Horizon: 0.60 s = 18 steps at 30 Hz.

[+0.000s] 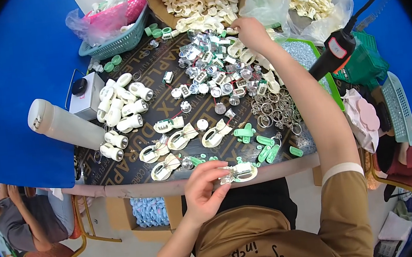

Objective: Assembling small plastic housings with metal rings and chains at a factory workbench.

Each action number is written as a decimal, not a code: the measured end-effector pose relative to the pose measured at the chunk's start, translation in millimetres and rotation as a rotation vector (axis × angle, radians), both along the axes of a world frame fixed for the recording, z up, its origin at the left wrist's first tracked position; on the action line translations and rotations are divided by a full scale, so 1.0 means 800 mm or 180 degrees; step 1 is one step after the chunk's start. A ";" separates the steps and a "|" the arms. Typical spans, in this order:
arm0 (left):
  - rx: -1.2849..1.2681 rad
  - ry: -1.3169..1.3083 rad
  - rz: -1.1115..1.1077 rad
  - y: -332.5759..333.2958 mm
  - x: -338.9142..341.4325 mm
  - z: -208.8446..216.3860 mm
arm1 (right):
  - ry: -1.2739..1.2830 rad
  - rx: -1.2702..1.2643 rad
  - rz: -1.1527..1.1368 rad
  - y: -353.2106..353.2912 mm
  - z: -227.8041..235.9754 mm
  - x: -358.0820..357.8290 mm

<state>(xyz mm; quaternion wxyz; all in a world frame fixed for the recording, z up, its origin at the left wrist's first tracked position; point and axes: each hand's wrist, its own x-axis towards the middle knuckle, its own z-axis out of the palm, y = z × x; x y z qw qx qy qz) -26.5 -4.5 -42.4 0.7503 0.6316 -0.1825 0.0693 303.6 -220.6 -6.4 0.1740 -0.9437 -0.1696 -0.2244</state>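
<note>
Across the desk (163, 100), parts (209, 68) seem heaped for reach; by its near edge, a half-shell (245, 172) is pinched by the left hand (205, 191); the right hand (252, 31) is curled at pale shells (212, 17), hold unclear.

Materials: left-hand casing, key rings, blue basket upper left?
Held casing: likely moulded plastic, pale, thin curved walls.
Key rings: almost certainly metal, silvery with bright glints; solid or plated unclear.
Blue basket: probably plastic, fairly matte, evenly slotted walls.

Left hand (203, 192) pinches at lower centre, thumb (220, 192) below fingers (210, 167); right arm (317, 99) extends, right hand (252, 31) at upper centre.
</note>
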 end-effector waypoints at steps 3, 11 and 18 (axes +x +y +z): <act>0.0057 -0.0031 0.0002 0.002 0.003 -0.001 | 0.0101 -0.0657 -0.0238 0.005 0.009 0.034; 0.0007 0.0005 -0.0042 0.005 0.003 0.002 | 0.0931 -0.0780 -0.0648 0.001 0.010 0.071; 0.0048 -0.0035 -0.0029 0.006 -0.002 0.001 | 0.1974 0.3305 0.0807 0.016 0.082 -0.050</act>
